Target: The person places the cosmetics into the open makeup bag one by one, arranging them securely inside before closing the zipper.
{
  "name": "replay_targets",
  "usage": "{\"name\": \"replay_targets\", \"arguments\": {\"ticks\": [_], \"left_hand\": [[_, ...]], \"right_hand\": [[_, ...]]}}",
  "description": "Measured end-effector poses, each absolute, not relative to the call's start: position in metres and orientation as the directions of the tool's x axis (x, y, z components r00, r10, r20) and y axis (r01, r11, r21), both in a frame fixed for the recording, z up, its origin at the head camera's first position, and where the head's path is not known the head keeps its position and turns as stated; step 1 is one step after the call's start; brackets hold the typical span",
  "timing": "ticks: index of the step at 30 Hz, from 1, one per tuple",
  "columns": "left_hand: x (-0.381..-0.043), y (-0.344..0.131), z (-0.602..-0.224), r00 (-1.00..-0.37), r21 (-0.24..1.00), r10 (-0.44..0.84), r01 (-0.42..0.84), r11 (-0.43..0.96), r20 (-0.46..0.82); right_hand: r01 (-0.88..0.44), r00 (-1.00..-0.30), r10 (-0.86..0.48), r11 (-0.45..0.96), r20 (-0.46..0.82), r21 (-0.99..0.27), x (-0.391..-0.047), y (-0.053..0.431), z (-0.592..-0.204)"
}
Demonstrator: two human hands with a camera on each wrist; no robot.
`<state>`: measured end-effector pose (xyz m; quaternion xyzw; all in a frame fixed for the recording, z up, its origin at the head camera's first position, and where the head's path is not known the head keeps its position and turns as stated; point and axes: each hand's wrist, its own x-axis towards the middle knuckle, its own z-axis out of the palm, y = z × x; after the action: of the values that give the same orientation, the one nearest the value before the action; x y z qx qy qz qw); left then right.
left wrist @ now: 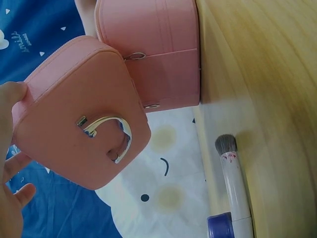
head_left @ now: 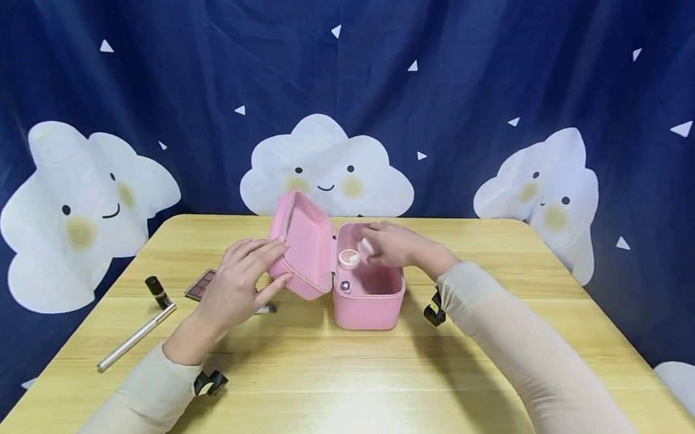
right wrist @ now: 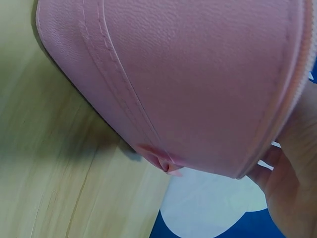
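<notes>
A pink cosmetic case (head_left: 368,312) stands on the table with its lid (head_left: 307,241) tilted back to the left. My left hand (head_left: 239,283) holds the lid's rim; in the left wrist view its fingers are at the edge of the lid, whose silver handle (left wrist: 124,136) faces outward. Reaching into the case, my right hand (head_left: 398,244) pinches a small pale item (head_left: 366,247), its kind partly hidden by the fingers. A round compact (head_left: 348,259) and a small shiny-topped item (head_left: 345,286) are inside. The case wall (right wrist: 198,84) hides the right fingertips in the right wrist view.
Left of the case lie an eyeshadow palette (head_left: 200,285), a makeup brush (left wrist: 234,183), a black-capped tube (head_left: 157,292) and a slim silver tube (head_left: 136,338). A blue-purple item (left wrist: 221,226) touches the brush. Behind the table (head_left: 339,374) hangs a blue cloud-patterned curtain (head_left: 356,60).
</notes>
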<state>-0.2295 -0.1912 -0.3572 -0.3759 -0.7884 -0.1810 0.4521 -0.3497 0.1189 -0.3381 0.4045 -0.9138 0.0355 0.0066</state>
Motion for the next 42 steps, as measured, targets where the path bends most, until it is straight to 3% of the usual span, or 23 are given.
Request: {"name": "replay_targets", "arguments": {"ticks": [13,21,32,42], "left_hand": [[-0.227,-0.188,-0.359,-0.295,-0.051,0.422,0.767,0.640,0.857],[-0.227,-0.189,-0.358,-0.290,-0.058,0.421,0.762,0.644,0.860],[-0.227,-0.191,-0.359,-0.294,-0.056,0.420,0.760,0.647,0.858],[-0.229,-0.191,-0.358,-0.286,-0.060,0.421,0.764,0.643,0.861]], "right_hand": [[-0.722,-0.692,-0.705,0.668,-0.156,0.180,-0.354,0.100,-0.351],[-0.714,-0.689,-0.707,0.624,-0.162,0.318,-0.362,0.093,-0.361],[-0.665,-0.742,-0.639,0.663,-0.205,0.343,-0.361,0.089,-0.361],[-0.663,-0.745,-0.628,0.659,-0.226,0.355,-0.364,0.087,-0.363]]}}
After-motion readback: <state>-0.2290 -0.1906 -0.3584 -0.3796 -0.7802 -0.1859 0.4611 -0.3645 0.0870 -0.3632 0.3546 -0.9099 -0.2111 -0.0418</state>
